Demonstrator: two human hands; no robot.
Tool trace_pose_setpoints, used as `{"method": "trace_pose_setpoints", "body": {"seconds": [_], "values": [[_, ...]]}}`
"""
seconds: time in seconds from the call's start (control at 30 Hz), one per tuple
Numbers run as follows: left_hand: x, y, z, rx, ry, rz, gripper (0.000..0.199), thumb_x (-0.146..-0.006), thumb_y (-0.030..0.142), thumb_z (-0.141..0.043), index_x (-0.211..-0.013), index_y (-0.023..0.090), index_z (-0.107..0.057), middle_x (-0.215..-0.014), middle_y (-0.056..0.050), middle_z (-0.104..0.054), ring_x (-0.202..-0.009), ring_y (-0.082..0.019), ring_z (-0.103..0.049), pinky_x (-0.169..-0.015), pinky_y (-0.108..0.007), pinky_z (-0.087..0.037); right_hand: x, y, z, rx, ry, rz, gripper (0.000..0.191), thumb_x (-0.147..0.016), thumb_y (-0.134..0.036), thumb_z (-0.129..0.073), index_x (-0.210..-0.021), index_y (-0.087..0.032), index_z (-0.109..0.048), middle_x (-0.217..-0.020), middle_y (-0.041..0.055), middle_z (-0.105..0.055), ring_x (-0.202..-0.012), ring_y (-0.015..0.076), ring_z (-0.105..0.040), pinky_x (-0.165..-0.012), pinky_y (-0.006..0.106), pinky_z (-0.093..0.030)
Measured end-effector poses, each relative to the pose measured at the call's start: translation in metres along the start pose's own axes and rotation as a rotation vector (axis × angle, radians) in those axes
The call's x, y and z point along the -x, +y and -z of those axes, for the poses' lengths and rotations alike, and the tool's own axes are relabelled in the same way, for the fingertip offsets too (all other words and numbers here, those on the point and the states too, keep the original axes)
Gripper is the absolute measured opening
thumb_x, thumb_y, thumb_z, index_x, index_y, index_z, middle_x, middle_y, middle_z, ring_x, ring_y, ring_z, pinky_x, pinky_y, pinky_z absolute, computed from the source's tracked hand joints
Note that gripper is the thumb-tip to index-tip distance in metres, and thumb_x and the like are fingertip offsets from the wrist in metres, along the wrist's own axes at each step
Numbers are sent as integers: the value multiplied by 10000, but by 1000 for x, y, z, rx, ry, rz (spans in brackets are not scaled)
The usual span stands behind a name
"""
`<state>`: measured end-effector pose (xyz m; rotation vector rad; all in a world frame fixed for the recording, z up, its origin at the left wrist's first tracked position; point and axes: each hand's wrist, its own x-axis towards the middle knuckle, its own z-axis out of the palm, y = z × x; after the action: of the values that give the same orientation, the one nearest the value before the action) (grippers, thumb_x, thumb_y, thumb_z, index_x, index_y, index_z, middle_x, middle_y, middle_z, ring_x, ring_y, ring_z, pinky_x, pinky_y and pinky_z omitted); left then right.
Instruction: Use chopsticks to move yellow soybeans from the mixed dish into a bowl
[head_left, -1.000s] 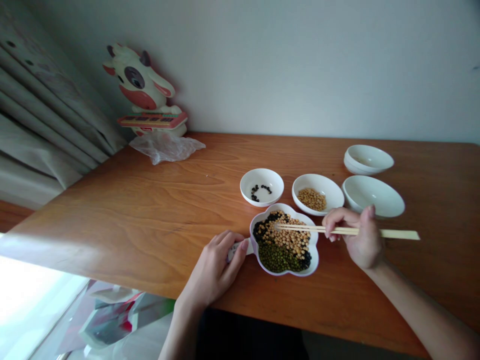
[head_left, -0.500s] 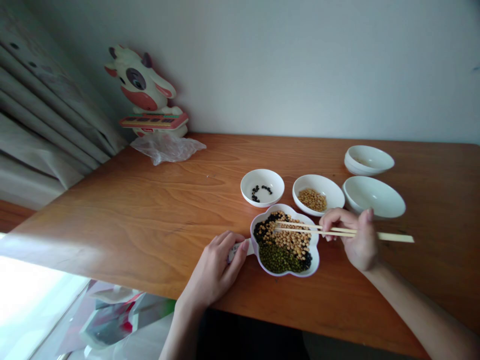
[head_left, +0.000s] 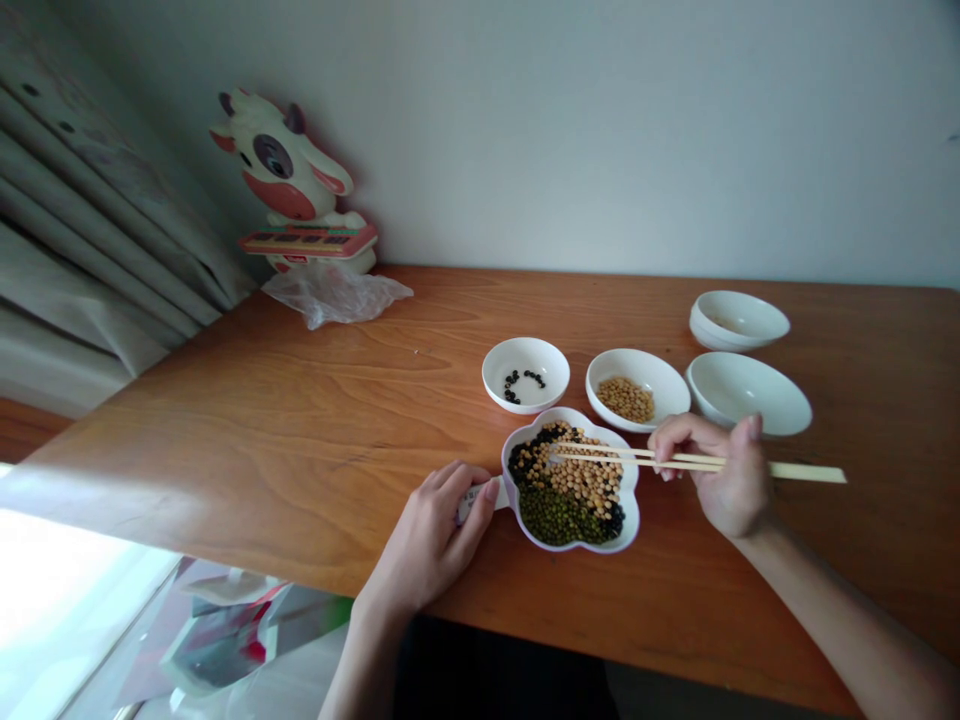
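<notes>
My left hand (head_left: 427,530) grips the white handle (head_left: 476,499) of a flower-shaped white dish (head_left: 637,510). The dish holds soybeans (head_left: 585,478), black beans (head_left: 525,462) and mung beans (head_left: 555,516) in adjoining heaps. My right hand (head_left: 724,475) holds a pair of wooden chopsticks (head_left: 637,457), with their tips slightly apart just above the soybeans and black beans. Nothing shows between the tips. Beyond the dish, a small white bowl (head_left: 525,346) holds a few black beans, and a wider white bowl (head_left: 637,358) holds a small heap of soybeans (head_left: 625,400).
Two more white bowls (head_left: 750,393) (head_left: 739,320) stand at the right on the wooden table (head_left: 300,420). A cow-shaped toy (head_left: 285,170) and a crumpled plastic bag (head_left: 334,295) sit at the far left corner, beside a curtain (head_left: 90,220).
My right hand has shifted slightly to the right, and the chopstick tips have moved a little over the beans. My left hand and the dish stay in place.
</notes>
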<state>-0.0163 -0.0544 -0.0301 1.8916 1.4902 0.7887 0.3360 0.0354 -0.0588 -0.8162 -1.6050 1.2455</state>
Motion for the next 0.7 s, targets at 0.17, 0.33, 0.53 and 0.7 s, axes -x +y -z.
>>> {"method": "trace_pose_setpoints", "body": {"seconds": [0.17,0.33,0.53,0.7], "values": [[1,0,-1,6,2,-2,239,-1123,382,-467,-1017,241,-628,-968,-9,-666,-882,-174,-634,-850,-306,-438,3,9,3,2,-12,-12,337,-1006,-390,-658,-1274,-187,-675,-1276,91,-711,-1052,218,-718,-890,428,-631],[0,-1,-1,5,0,-7,232,-1122,381,-472,-1020,246,-631,-977,-7,-671,-898,-174,-639,-866,-308,-438,5,12,6,-5,3,-31,341,-1006,-389,-658,-1284,-192,-672,-1292,94,-706,-1066,222,-716,-900,433,-630],[1,-1,0,6,-7,5,241,-1124,390,-462,-1028,244,-628,-978,-18,-674,-900,-188,-641,-864,-322,-440,4,12,7,-11,25,-55,345,-1006,-389,-658,-1291,-195,-670,-1307,96,-702,-1081,227,-713,-912,441,-628],[2,-1,0,6,-1,-3,237,-1121,380,-466,-1021,239,-629,-966,-22,-675,-890,-193,-638,-858,-322,-447,3,10,4,-15,41,-60,336,-1007,-390,-655,-1281,-196,-674,-1295,94,-707,-1067,221,-716,-902,432,-631]]}}
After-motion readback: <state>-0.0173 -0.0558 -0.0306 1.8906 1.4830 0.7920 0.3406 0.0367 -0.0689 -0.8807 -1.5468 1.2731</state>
